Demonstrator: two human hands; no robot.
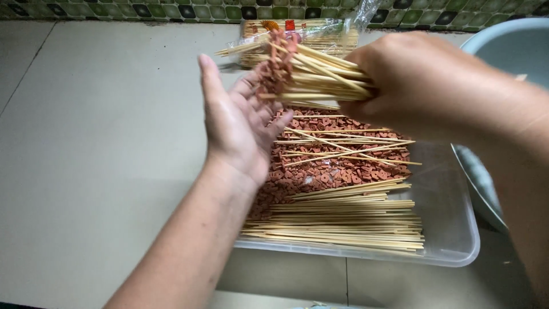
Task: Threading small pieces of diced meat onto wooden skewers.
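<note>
My right hand (412,80) grips a bundle of bamboo skewers (323,74) whose tips carry small red-brown pieces. My left hand (240,120) is held flat and upright, fingers apart, its palm touching the loaded skewer tips. Both hands hover over a clear plastic tray (452,240) that holds a heap of small red-brown ring-shaped pieces (337,166), a few loose skewers lying across them, and a neat stack of bare skewers (343,220) along its near side.
A clear plastic bag of skewers (309,34) lies at the back by a green tiled wall (171,10). A pale blue-grey basin (509,51) stands at the right. The tray rests on a beige tiled surface (97,160).
</note>
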